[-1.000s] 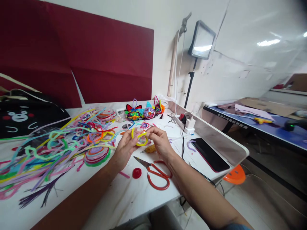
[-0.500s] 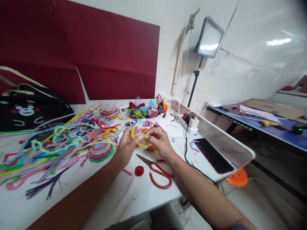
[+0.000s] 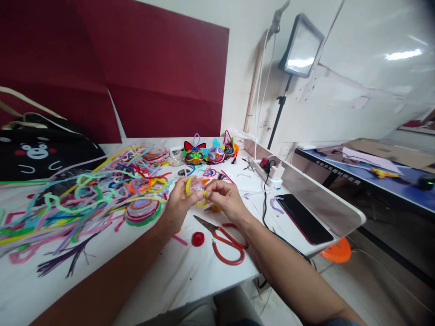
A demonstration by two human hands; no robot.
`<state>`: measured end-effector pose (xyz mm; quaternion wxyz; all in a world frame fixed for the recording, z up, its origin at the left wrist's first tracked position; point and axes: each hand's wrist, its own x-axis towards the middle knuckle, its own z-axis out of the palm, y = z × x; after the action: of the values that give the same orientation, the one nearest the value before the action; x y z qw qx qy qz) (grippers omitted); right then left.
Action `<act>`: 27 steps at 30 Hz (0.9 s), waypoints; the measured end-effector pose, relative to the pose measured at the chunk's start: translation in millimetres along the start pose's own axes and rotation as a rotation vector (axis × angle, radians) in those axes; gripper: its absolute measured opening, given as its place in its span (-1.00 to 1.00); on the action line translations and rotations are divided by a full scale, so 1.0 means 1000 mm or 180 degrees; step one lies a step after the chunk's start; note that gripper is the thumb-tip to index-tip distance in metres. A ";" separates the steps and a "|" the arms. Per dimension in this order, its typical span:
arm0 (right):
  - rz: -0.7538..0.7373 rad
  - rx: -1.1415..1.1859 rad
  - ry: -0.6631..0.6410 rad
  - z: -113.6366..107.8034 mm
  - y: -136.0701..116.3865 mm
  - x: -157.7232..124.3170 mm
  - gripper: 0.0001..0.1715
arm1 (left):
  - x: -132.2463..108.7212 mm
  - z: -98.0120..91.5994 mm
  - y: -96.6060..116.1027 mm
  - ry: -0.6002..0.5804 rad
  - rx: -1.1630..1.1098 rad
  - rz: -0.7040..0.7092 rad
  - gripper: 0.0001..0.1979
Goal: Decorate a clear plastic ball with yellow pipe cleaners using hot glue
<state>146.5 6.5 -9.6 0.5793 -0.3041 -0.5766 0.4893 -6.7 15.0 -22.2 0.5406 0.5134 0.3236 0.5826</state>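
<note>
Between my hands, above the white table (image 3: pixel 183 276), is a small round piece with a yellow fuzzy rim (image 3: pixel 189 186). My left hand (image 3: pixel 180 203) grips it from the left, thumb across its front. Fingers of my right hand (image 3: pixel 224 197) pinch the yellow edge on its right side. Orange-handled scissors (image 3: pixel 228 244) lie below my right hand, blades toward the upper left. A red coil (image 3: pixel 197 238) rests left of the scissors. Just under my hands is a small yellow-brown object (image 3: pixel 215 207), partly hidden.
A heap of colourful pipe cleaners (image 3: pixel 84 194) covers the left side. Finished-looking fuzzy ornaments (image 3: pixel 194 156) stand at the back. To the right are a power strip (image 3: pixel 273 180), a black cable and a phone (image 3: pixel 304 219). A black bag (image 3: pixel 41 151) sits far left.
The view has shifted slightly. Both hands keep nearly the same hold on the yellow-rimmed piece, and the things on the table look unmoved.
</note>
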 end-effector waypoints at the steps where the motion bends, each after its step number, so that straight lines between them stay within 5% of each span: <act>1: 0.0055 0.0049 -0.0007 0.000 0.000 0.000 -0.92 | 0.000 -0.001 -0.001 -0.0008 0.0007 0.0004 -0.42; 27: 0.0301 0.0261 -0.0269 -0.003 -0.007 0.000 -0.89 | 0.003 -0.002 0.001 0.0032 0.0266 0.0091 -0.31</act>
<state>150.9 4.5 -3.9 0.5427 -0.2860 -0.5650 0.5518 -8.1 18.3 -21.3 0.5087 0.5371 0.3430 0.5788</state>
